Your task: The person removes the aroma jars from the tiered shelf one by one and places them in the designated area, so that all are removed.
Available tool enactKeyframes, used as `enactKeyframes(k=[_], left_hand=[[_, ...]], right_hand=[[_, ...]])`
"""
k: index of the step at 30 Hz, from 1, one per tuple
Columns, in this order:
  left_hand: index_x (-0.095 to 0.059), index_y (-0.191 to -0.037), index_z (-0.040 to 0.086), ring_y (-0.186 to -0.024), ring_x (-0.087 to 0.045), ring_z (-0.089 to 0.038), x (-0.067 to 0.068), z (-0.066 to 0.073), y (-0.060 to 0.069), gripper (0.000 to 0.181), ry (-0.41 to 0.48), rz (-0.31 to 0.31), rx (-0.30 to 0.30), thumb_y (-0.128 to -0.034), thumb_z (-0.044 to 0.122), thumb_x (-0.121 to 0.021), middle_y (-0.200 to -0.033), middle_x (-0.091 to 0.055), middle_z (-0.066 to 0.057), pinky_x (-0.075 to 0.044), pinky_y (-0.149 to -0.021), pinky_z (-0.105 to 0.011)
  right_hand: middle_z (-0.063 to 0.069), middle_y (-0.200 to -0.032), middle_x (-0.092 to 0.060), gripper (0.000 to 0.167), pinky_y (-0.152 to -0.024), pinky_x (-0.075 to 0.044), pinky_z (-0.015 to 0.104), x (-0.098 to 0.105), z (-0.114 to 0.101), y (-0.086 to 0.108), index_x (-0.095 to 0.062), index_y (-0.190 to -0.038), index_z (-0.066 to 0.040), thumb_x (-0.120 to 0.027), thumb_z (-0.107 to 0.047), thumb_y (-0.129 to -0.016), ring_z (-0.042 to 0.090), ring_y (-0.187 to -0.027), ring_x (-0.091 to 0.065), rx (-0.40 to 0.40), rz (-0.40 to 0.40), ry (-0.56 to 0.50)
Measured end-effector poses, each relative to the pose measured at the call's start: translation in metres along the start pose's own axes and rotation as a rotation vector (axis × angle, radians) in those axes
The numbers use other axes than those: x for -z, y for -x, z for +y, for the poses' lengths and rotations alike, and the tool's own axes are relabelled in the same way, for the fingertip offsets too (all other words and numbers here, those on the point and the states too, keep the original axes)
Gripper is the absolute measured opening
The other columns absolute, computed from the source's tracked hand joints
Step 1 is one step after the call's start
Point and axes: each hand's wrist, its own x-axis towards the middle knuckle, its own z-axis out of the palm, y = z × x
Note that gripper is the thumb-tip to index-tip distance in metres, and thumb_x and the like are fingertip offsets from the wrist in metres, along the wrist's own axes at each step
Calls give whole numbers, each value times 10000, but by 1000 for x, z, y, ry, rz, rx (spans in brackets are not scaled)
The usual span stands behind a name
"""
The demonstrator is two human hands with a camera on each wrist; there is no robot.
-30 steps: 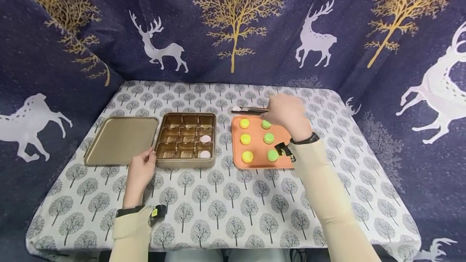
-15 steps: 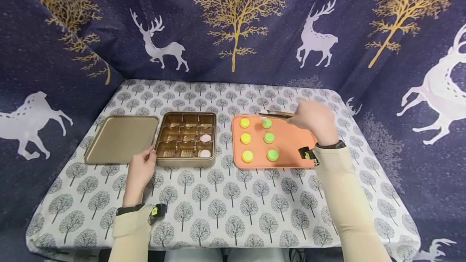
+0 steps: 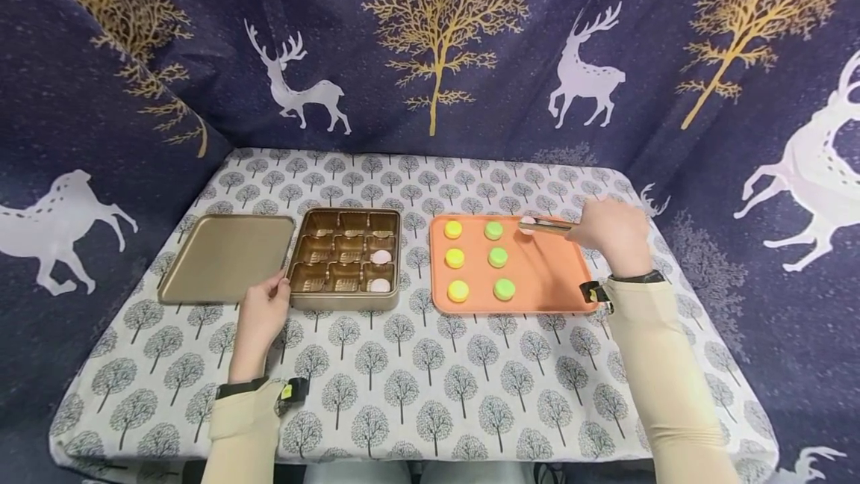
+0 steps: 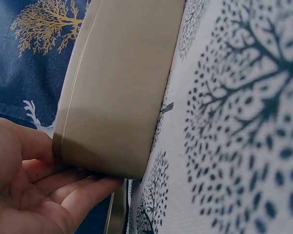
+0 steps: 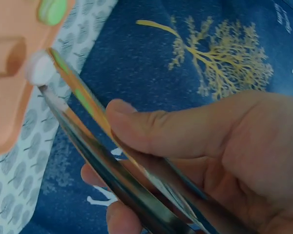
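My left hand holds the near left corner of a gold box; in the left wrist view the thumb is at its rim and the fingers lie against its side wall. Two pale pink macarons sit in the right column of its brown divided insert. In my right hand are metal tongs, gripped between thumb and fingers. Their tips are at a pale pink macaron, blurred in the right wrist view, over the far part of the orange tray. I cannot tell whether it touches the tray.
Yellow macarons and green macarons stand in two columns on the orange tray's left half. A flat gold lid lies left of the box. A tree-patterned cloth covers the table, with a dark blue curtain behind it.
My right hand has carried the tongs and pink macaron rightward, from behind the tray to over its far right part. The left hand stays at the box corner.
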Motion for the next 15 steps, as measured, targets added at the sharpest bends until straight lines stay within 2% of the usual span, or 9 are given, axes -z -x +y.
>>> enactKeyframes(k=[3, 9, 15], left_hand=[[-447, -1428, -19, -1357, -393, -458, 0, -1, 0, 446, 5, 0, 7, -1029, 174, -396, -1413, -456, -299, -340, -1099, -578], [-444, -1425, -30, -1351, -401, -458, 0, -2, -1, 444, -1, -2, 1, -1030, 165, -388, -1409, -459, -302, -358, -1088, -573], [-436, -1431, -29, -1351, -400, -462, -1, -2, 0, 449, 4, 0, 1, -1031, 171, -387, -1414, -451, -304, -346, -1100, -569]], right_hand=[[122, -721, -588, 355, -526, -479, 487, -4, -2, -2, -589, -718, -105, -653, -441, -816, 349, -698, -590, -16, 12, 24], [131, -756, -623, 267, -619, -482, 510, -12, -9, -5, -576, -660, -120, -630, -332, -812, 359, -746, -606, -20, 11, 28], [156, -806, -625, 258, -560, -469, 478, -16, -11, -5, -592, -685, -110, -636, -332, -808, 364, -759, -600, -22, 16, 27]])
